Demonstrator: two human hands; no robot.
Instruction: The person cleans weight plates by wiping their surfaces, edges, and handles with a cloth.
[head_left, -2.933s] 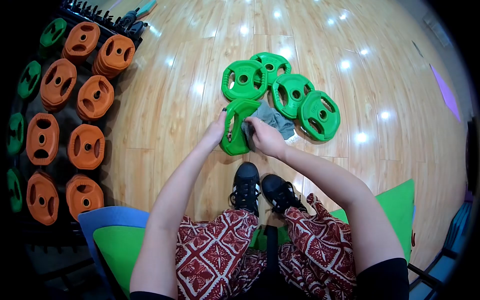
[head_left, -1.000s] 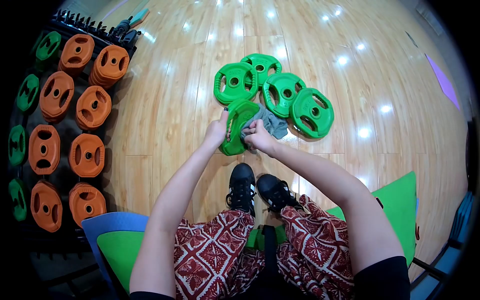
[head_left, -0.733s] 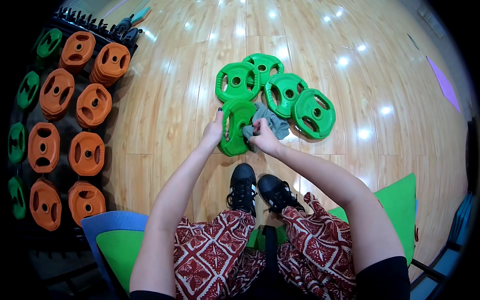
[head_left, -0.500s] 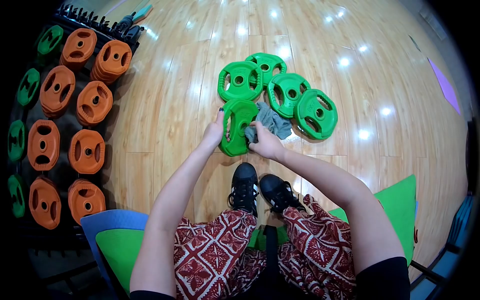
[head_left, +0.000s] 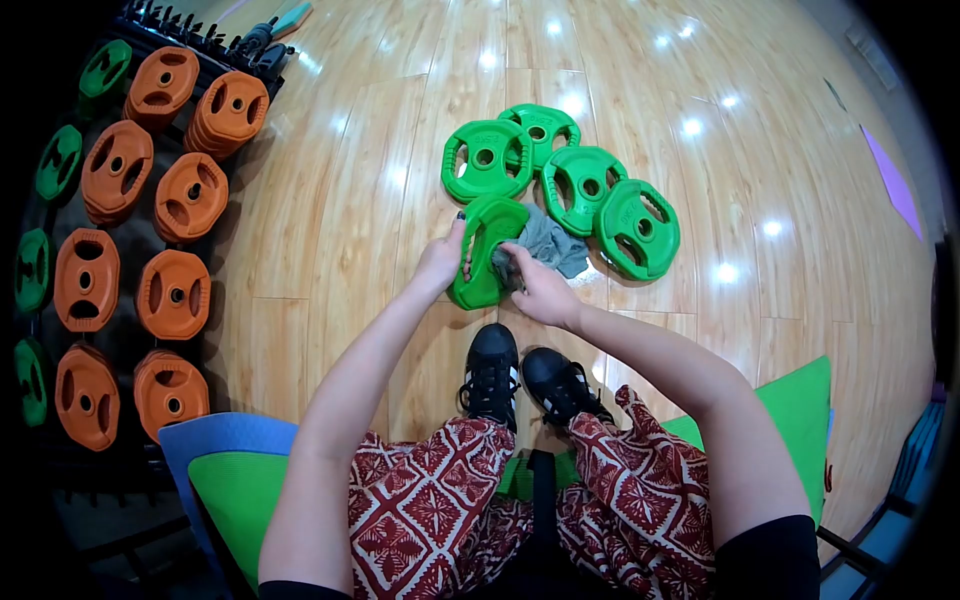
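Observation:
Between my hands a green weight plate (head_left: 487, 222) is held up in front of my shoes, tilted on edge. My left hand (head_left: 441, 259) grips its left side, fingers passing through the handle slot. A grey cloth (head_left: 548, 243) is bunched in my right hand (head_left: 541, 288), pressed against the plate's right side; the fingertips are partly hidden by the cloth. Just beyond lie more green plates: one (head_left: 462, 183) overlaps another (head_left: 560, 125) behind it, and to the right one plate (head_left: 570, 210) touches another (head_left: 630, 255).
On the left, a dark rack holds stacks of orange plates (head_left: 118, 165) and some green plates (head_left: 59, 163). Green mats (head_left: 775, 420) lie on either side of my legs. A purple mat (head_left: 893, 180) is at the far right of the wooden floor (head_left: 330, 200).
The held green plate has turned, showing its face more narrowly. Both hands stay on it and on the cloth, and the view has shifted slightly.

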